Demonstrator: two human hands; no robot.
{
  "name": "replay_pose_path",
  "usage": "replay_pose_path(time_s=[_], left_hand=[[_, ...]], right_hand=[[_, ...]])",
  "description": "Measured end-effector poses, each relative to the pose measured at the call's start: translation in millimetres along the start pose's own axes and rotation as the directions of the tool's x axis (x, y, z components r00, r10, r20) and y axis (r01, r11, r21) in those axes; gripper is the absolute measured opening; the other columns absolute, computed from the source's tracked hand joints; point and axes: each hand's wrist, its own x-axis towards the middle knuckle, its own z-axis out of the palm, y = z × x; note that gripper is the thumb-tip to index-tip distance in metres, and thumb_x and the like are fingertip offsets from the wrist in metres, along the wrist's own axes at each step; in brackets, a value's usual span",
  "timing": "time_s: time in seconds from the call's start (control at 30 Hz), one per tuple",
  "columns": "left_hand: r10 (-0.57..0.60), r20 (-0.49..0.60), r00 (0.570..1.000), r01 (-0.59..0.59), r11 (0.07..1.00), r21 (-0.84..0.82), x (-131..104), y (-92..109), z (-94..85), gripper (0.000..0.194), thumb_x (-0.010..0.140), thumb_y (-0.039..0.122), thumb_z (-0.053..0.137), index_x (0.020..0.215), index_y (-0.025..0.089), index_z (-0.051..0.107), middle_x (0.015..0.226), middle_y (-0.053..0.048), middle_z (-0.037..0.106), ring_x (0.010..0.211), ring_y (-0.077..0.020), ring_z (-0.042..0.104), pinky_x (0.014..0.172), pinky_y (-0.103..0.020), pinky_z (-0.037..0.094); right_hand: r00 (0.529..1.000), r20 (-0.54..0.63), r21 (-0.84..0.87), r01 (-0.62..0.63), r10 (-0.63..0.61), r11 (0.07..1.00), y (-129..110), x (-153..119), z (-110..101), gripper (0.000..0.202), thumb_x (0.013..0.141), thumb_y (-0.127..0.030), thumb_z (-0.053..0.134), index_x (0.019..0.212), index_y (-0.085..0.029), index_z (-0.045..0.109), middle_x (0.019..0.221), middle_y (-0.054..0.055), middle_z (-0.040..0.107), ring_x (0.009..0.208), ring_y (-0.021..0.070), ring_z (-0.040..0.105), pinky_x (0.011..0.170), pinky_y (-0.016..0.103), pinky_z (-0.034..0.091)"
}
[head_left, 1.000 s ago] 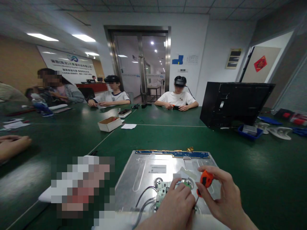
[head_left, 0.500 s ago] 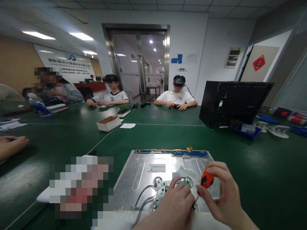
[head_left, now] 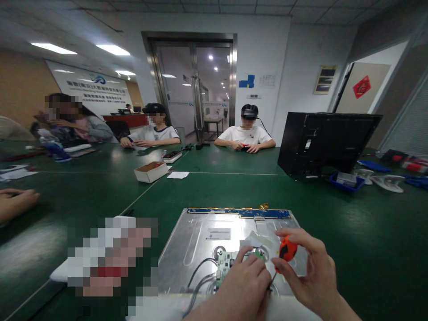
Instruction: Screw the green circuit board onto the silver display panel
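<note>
Ideally, R hand (head_left: 316, 263), grip pinching orange screwdriver (head_left: 288, 249), turns w/ shaft (head_left: 273, 279) upright; L hand (head_left: 249, 278) (grip unclear) steadies circuit board (head_left: 223, 262).

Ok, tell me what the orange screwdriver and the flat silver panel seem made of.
Screwdriver: probably plastic handle, smooth orange with black patches; thin shaft, likely metal. Panel: apparently sheet metal, satin silver, with bright reflections and pressed grooves.
</note>
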Motion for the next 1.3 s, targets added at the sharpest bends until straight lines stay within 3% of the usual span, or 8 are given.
replay_pose_path(time_s=[0.17,0.4,0.63,0.93,1.3], left_hand=[[0.005,-0.001,1.000,-0.005,1.000,-0.009,1,0,-0.2,0.027,0.081,0.019,0.064,0.107,0.020,0.057,0.112,-0.006,0.070,0.106,-0.0256,0.063,0.112,-0.046,0.032],[0.012,-0.025,1.000,-0.011,0.998,0.069,1,-4,6.8,0.018,0.079,0.023,0.067,0.095,0.019,0.059,0.099,-0.005,0.071,0.096,-0.0242,0.064,0.111,-0.045,0.033],[0.013,0.005,1.000,-0.013,0.997,0.080,2,-5,7.9,0.016,0.079,0.023,0.066,0.093,0.018,0.060,0.096,-0.005,0.069,0.094,-0.0241,0.063,0.111,-0.046,0.032],[0.004,0.032,0.999,-0.005,0.999,0.046,3,-3,3.9,0.019,0.081,0.022,0.066,0.098,0.018,0.060,0.101,-0.006,0.069,0.097,-0.0254,0.063,0.109,-0.048,0.034],[0.014,0.014,1.000,-0.015,0.996,0.087,3,-2,3.6,0.014,0.080,0.021,0.064,0.093,0.018,0.061,0.094,-0.005,0.070,0.091,-0.0242,0.063,0.106,-0.047,0.039]], right_hand=[[0.999,-0.030,-0.033,-0.034,0.033,0.999,-1,-2,3,0.036,0.089,-0.017,0.063,0.123,-0.021,0.050,0.105,0.011,0.073,0.084,0.0217,0.074,0.071,0.037,0.063],[0.999,0.044,-0.084,0.020,-0.016,0.996,-4,4,-1,0.031,0.094,-0.014,0.053,0.124,-0.020,0.055,0.111,0.012,0.067,0.102,0.0228,0.069,0.079,0.035,0.062],[0.992,0.114,-0.116,0.074,-0.060,0.990,-4,9,-5,0.039,0.096,-0.010,0.045,0.133,-0.017,0.053,0.119,0.013,0.070,0.114,0.0230,0.067,0.086,0.034,0.061],[0.999,-0.028,-0.017,-0.030,0.029,0.999,2,-5,3,0.041,0.089,-0.015,0.064,0.127,-0.022,0.049,0.113,0.011,0.072,0.101,0.0234,0.073,0.081,0.039,0.063],[0.994,0.096,-0.022,0.056,-0.053,0.998,2,-2,-5,0.046,0.092,-0.005,0.050,0.135,-0.019,0.053,0.126,0.012,0.064,0.120,0.0210,0.062,0.092,0.032,0.058]])
